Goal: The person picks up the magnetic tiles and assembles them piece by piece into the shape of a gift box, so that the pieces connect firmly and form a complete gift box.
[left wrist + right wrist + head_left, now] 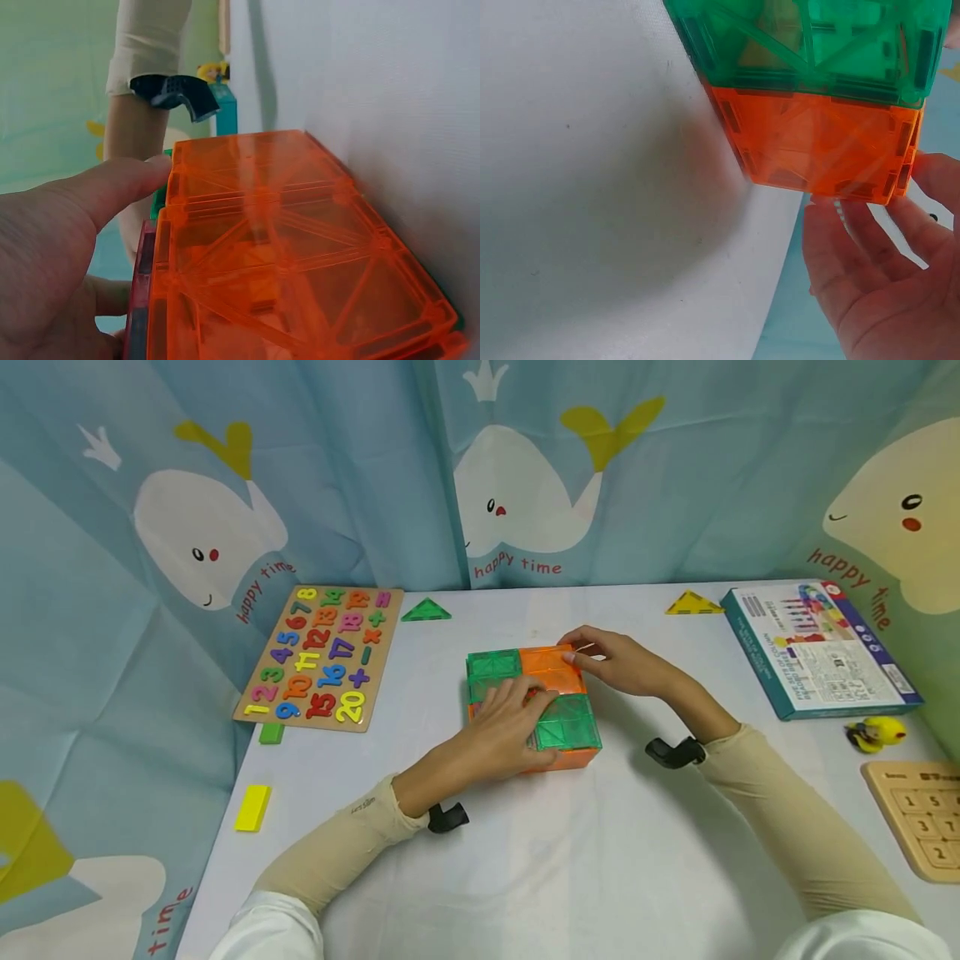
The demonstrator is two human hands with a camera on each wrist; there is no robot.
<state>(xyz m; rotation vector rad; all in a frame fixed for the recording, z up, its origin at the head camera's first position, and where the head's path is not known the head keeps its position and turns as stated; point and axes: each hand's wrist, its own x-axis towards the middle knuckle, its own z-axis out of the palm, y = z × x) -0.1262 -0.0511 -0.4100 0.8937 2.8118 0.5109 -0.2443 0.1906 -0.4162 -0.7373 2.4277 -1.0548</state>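
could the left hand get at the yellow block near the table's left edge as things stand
Probably yes. The left hand rests on the tile box, holding nothing, and the yellow block lies on bare table on its own side, with nothing between them.

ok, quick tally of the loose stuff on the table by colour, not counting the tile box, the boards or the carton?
Green: 2, triangle tile and small block
Yellow: 3, triangle tile, flat block, duck toy
Total: 5
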